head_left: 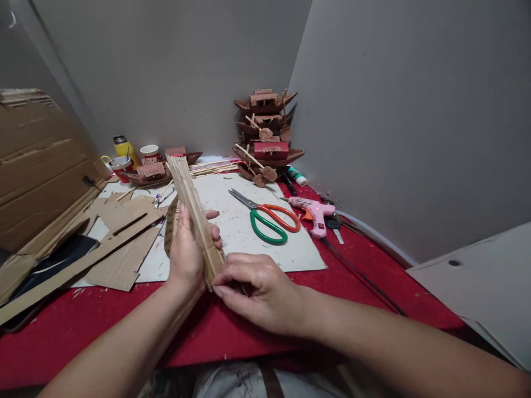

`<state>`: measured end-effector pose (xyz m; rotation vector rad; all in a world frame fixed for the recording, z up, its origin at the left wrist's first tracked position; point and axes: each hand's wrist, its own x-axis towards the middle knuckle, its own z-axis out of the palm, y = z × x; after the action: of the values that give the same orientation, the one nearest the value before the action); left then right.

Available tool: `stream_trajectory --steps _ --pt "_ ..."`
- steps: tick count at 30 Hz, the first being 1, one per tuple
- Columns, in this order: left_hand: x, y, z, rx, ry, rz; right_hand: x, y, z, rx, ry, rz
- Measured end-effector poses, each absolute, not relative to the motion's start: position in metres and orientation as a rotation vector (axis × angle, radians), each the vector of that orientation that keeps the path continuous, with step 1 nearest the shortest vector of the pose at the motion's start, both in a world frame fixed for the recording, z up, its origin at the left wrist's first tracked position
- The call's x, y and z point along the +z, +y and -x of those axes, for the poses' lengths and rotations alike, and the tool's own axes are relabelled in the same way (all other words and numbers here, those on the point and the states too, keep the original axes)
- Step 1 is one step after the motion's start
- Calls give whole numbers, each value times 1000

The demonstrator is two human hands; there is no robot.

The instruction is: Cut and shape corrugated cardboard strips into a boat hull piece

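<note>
A long, narrow piece of ridged cardboard [193, 202] stands tilted before me, its top leaning away to the left. My left hand [188, 249] is wrapped round its lower half, fingers showing on the far side. At the bottom end, my right hand [253, 287] pinches the cardboard's edge between thumb and fingertips. Just beyond the hands lie scissors [265, 216] with one green and one orange handle, blades apart a little. Behind my left hand a brown roll with printed marks [170, 226] is partly hidden.
A pink glue gun [317, 214] with a black cord lies right on the red cloth [357, 271]. Stacked model boats [269, 149] stand at the back, another boat [151, 172] near cups [121, 166]. Thin sticks [215, 168] lie behind; cardboard scraps [120, 260] cover the left.
</note>
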<state>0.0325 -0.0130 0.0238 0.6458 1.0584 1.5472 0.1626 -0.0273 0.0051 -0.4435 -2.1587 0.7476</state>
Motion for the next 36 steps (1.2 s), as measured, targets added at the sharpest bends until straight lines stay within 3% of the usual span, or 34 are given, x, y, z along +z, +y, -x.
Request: stream_trajectory --steps 11,18,22,27,36 --pt "25 -12 -33 1551 1094 -676 4 -27 -161 675 -2182 422" --pt "27 -14 -33 1486 1052 -607 5 -27 -160 1053 -2094 588" --pt "26 -13 -33 1470 1028 -611 5 -24 -161 1095 -2129 560" --pt "24 -12 -32 1460 1023 -631 4 -20 -164 900 -2257 441" --pt "25 -12 -35 1296 991 -634 7 -12 -174 239 -2467 358"
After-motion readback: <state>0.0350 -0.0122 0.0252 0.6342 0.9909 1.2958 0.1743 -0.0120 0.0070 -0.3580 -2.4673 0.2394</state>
